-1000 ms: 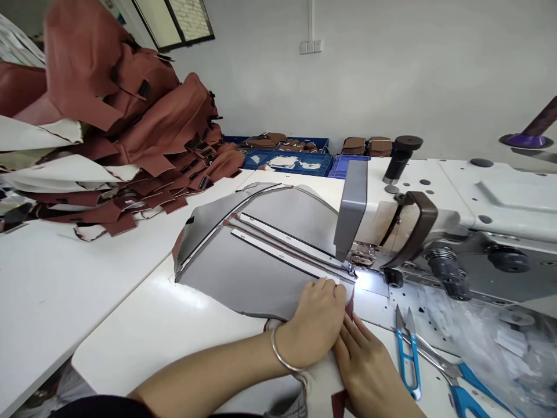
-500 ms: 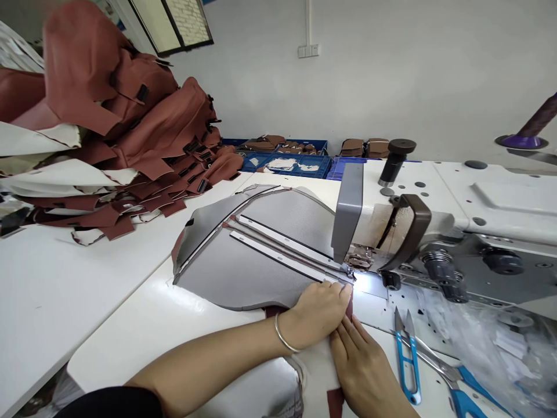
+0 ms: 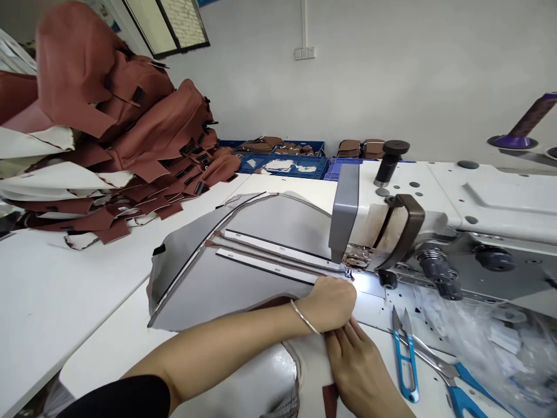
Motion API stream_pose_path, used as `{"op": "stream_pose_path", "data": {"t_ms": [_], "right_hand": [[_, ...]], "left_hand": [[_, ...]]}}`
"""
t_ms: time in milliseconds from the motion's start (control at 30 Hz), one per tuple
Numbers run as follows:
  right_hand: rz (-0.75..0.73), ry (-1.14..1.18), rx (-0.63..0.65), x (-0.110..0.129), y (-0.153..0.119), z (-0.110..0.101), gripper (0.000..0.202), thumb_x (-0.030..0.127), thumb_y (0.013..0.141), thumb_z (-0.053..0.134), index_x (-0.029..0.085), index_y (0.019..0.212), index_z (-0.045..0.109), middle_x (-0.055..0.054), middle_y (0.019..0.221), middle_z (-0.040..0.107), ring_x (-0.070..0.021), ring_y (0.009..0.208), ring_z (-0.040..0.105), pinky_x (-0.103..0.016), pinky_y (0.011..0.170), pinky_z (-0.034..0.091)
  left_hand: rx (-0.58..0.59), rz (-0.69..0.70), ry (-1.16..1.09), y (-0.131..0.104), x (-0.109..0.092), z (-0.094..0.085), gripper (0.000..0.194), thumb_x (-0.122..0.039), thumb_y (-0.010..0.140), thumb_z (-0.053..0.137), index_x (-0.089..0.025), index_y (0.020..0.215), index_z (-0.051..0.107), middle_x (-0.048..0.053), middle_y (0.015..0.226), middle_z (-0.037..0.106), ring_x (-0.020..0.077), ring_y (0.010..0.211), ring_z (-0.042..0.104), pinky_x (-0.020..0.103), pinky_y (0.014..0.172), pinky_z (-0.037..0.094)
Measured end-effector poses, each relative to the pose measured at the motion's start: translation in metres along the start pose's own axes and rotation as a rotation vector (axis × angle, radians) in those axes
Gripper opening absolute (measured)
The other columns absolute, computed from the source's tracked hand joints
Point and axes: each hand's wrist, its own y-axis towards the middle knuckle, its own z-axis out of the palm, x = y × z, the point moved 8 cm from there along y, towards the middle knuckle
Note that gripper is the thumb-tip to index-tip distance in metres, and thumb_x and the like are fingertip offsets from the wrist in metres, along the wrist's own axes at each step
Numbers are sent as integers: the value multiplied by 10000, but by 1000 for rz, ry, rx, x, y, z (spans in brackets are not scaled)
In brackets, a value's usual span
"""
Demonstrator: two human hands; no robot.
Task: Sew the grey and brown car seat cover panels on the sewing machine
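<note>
A grey-backed cover piece (image 3: 256, 290) with reddish-brown edges and two white strips (image 3: 278, 270) lies wrong side up on the machine bed. Its right end is by the presser foot (image 3: 349, 273) of a sewing machine (image 3: 391, 220), under a bright lamp. My left hand (image 3: 333, 305), with a bangle at the wrist, is closed on the cover's near edge, just left of and in front of the foot. Close below it, my right hand (image 3: 359, 363) grips the cover's hanging part; its fingertips are hidden under the left hand.
Blue-handled thread snips (image 3: 404, 360) and large scissors (image 3: 444, 368) lie right of my hands, beside clear plastic bags (image 3: 487, 337). A tall pile of reddish-brown covers (image 3: 143, 128) stands at left. Blue crates (image 3: 282, 165) with brown pieces stand along the wall.
The cover's far left end has swung down and to the left. My left hand has curled tighter, its fingertips now tucked out of sight. My right hand has barely moved.
</note>
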Motion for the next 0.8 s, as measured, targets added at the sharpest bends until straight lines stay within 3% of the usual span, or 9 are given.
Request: {"op": "stream_pose_path", "data": {"t_ms": [267, 567, 667, 800], "right_hand": [[14, 19, 14, -7, -2, 6, 361, 19, 735, 385, 32, 1041, 578, -196, 950, 611, -291, 910, 573, -527, 877, 470], [-27, 119, 29, -15, -4, -2, 367, 31, 779, 384, 38, 1085, 587, -193, 1025, 610, -295, 1030, 545, -537, 961, 414], [-91, 162, 5, -12, -7, -9, 368, 23, 777, 363, 7, 1068, 587, -227, 1029, 601, -299, 1052, 542, -507, 947, 436], [-44, 117, -21, -16, -5, -9, 373, 18, 777, 344, 10, 1057, 590, -237, 1040, 600, -291, 1061, 547, -467, 917, 468]], "left_hand": [[-121, -31, 111, -4, 1, 14, 227, -89, 831, 412, -73, 1043, 493, 87, 760, 622, 237, 675, 623, 325, 547, 456], [-193, -47, 59, -5, 7, 15, 175, -124, 808, 433, -130, 971, 498, 83, 845, 593, 237, 792, 586, 348, 667, 472], [-168, 13, 56, -13, 3, 12, 161, -115, 764, 466, -127, 913, 528, 95, 879, 577, 241, 854, 549, 352, 718, 463], [-68, 118, 118, -19, -5, 10, 115, -89, 803, 441, -105, 826, 553, 101, 848, 562, 224, 846, 515, 339, 733, 443]]}}
